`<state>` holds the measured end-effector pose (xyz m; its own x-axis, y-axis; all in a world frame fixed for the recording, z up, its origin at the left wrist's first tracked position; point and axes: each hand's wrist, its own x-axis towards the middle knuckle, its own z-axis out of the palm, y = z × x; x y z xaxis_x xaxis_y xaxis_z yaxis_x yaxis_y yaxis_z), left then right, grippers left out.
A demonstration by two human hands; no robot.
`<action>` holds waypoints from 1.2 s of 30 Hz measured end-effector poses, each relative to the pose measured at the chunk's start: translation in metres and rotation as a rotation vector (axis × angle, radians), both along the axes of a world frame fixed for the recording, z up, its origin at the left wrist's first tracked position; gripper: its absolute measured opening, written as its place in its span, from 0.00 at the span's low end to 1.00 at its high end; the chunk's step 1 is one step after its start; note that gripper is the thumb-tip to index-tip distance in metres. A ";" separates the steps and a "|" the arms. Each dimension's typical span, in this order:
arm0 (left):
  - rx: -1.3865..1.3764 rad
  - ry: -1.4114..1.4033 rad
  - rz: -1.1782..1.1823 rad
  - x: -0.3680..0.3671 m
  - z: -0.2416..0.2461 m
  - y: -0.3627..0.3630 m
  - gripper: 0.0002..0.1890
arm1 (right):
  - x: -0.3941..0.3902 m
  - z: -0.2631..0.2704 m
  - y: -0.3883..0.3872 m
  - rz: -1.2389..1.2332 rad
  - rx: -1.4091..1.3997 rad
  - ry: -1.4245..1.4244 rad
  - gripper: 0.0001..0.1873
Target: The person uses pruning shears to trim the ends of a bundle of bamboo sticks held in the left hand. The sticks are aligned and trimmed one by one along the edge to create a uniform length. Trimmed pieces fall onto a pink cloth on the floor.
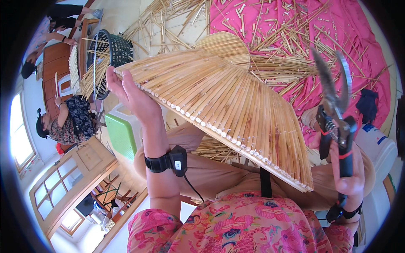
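Observation:
My left hand (136,101) grips the left end of a curved panel of straw-coloured plant stalks (227,101), thumb on one face. The stalks lie side by side, bound with thin thread, and their cut ends form a row of pale discs along the near edge. At its far side the panel narrows, and a rounded section of stalks (226,47) shows behind it. My right hand (351,177) holds pruning shears (338,123) with black and red handles. Their blades are spread and point away from me, apart from the panel.
Loose stalks (284,68) and short offcuts litter a pink cloth (351,28) on the floor. A dark plastic basket (121,50) holds more stalks at left, near a green-and-white stool (120,134). One person (69,121) sits at left; another (44,41) works beyond. A white container (376,148) stands right.

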<state>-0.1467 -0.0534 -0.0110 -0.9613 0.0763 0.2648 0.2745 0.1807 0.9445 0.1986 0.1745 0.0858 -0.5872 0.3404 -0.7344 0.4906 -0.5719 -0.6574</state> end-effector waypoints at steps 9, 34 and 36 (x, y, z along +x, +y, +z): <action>0.262 -0.156 0.058 -0.029 0.000 -0.011 0.20 | -0.004 0.006 -0.011 0.052 0.133 0.078 0.45; 0.019 -0.287 -0.028 -0.019 0.013 0.027 0.25 | 0.023 0.005 0.009 0.477 1.726 0.152 0.46; 0.028 -0.323 -0.002 -0.019 0.009 0.029 0.26 | 0.020 0.004 0.016 0.496 1.736 0.148 0.45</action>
